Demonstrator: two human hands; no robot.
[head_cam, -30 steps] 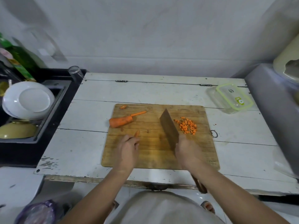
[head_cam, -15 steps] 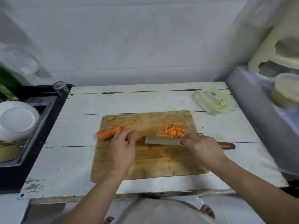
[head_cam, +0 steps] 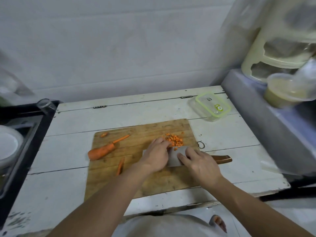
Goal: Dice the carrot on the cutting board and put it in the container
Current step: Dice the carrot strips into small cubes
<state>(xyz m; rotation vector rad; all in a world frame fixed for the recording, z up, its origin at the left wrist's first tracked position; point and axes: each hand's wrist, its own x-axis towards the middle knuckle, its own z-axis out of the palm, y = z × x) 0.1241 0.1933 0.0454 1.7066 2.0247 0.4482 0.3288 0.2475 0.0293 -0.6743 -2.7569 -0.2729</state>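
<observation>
A wooden cutting board (head_cam: 153, 182) lies on the white table. On its left part sit a carrot piece (head_cam: 100, 151), a thin strip (head_cam: 121, 139) and a sliver (head_cam: 120, 166). Diced carrot (head_cam: 176, 139) is piled at the far right. A cleaver (head_cam: 174, 157) lies flat just in front of the pile, its brown handle (head_cam: 222, 159) pointing right. My left hand (head_cam: 156, 153) touches the pile's near-left edge with bent fingers. My right hand (head_cam: 201, 164) holds the cleaver where blade meets handle. The container (head_cam: 212, 106), clear with a green-rimmed lid on it, stands at the back right.
A black sink with a white plate (head_cam: 6, 147) borders the table on the left, with a glass (head_cam: 45, 104) at its corner. On the right, a grey ledge (head_cam: 273, 125) carries a plastic tub (head_cam: 287, 89). A metal ring (head_cam: 201, 144) lies beside the board.
The cleaver went from upright to lying flat in front of the dice. My left hand left the carrot sliver and moved right to the diced pile. The view swung right.
</observation>
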